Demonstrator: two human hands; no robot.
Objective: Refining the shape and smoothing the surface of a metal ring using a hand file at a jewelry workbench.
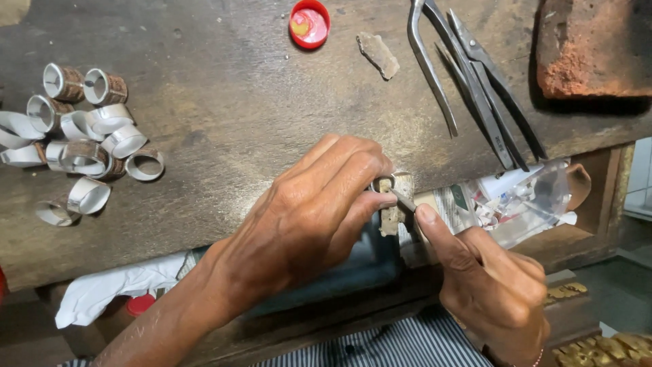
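Dark, scarred wood makes up the workbench (224,102), its top stained and dull, and its front edge runs from lower left up toward the right, where a drawer (523,204) below it is crammed with crumpled clear plastic and paper. At that edge a small worn wooden peg (401,204) juts out, and a little metal ring (384,184) is pressed against it — pinched between the thumb and fingers of the left hand (305,217). The right hand (492,285) is closed around a thin metal file (406,202), forefinger stretched along it, the tip touching the ring. Most of the middle of the bench is bare, so the hands have free space around them. Far to the left, well apart, lies a heap of silvery rings (78,139), curled strips and short bands, some with brownish outsides. Along the back edge sit a red bottle cap (309,24), a flat grey chip of stone (378,54) near it, and long steel tongs (475,81) lying crossed — just beside a rough reddish brick (591,44) in the corner. White cloth (115,289) hangs below the bench at left, and striped fabric (394,346) shows at the bottom.
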